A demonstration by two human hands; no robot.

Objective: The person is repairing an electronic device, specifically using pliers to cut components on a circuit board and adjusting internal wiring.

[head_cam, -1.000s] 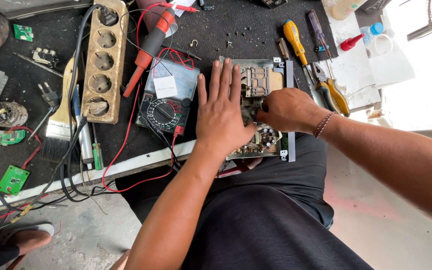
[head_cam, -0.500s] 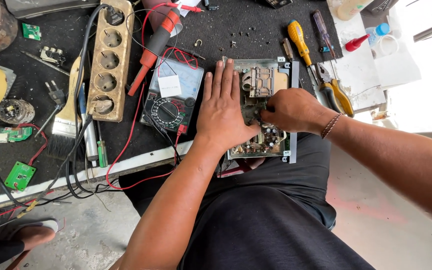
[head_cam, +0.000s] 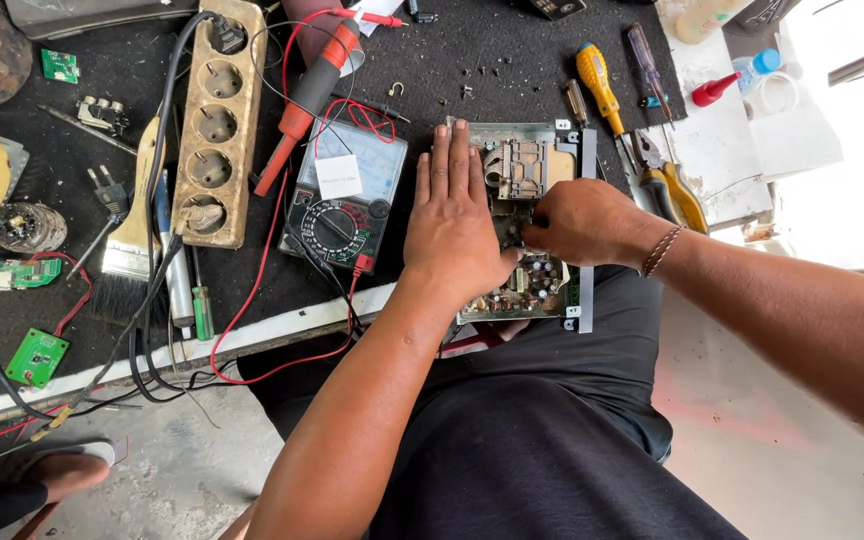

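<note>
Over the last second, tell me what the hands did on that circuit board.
Almost nothing changed. The left hand stays flat on the circuit board, holding it down; the right hand stays curled over the board's middle, fingertips on the components. Nothing was picked up or let go. The multimeter and yellow-handled screwdriver lie where they were.

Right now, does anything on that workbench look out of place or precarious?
Yes. The circuit board chassis under the left hand and right hand juts past the bench's white front edge, over the person's lap. Red and black wires also dangle off that edge. Tiny loose parts lie scattered on the black mat.
</note>
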